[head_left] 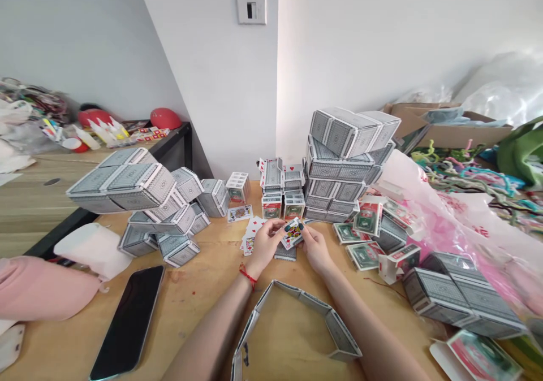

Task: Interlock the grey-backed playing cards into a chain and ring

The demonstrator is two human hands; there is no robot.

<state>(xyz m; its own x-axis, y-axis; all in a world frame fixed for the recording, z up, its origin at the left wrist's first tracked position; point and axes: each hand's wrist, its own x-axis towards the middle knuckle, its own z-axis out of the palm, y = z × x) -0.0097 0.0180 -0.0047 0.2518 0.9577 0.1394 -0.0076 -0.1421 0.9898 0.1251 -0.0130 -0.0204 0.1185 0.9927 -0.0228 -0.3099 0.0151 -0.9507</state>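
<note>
Both my hands meet over the middle of the wooden table (199,307). My left hand (266,242) and my right hand (314,248) pinch the same playing card (292,233), a face card turned up, held tilted between the fingertips. A small heap of loose cards (251,235) lies just left of my left hand, and a grey-backed card pack (285,252) lies under the hands. A red string circles my left wrist. In front of my forearms stands a low ring of cards set on edge (311,307).
Stacks of grey card boxes stand at left (139,191) and at the back right (345,155), with more boxes at right (449,296). Green packs (365,239) lie by a pink plastic bag (445,217). A black phone (129,319) lies at front left, beside a pink cloth (38,290).
</note>
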